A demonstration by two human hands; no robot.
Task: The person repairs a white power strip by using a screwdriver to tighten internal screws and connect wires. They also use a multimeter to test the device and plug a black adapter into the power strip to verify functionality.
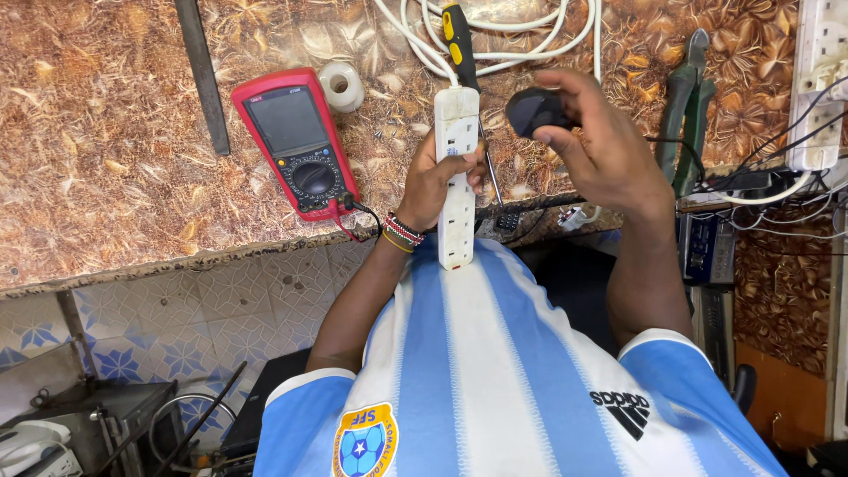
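Left hand (439, 181) clasping white power strip (458, 177) at frame centre, right hand (601, 146) pinching black plug (534, 110) just right of it, red multimeter (296, 137) upper left, screwdriver (459, 44) at top.

Illumination is bright and even, apparently from overhead; colours are well saturated. The glossy patterned worktop (115, 150) carries soft sheen along its upper area, without blown-out glare. Shadows are short and diffuse, noted beneath the red multimeter (299, 141) and under the right hand (609, 146). Focus is sharp at centre. Wide-angle distortion bends the worktop edge and stretches the corners. The lower left and right margins sit in dimmer shade.
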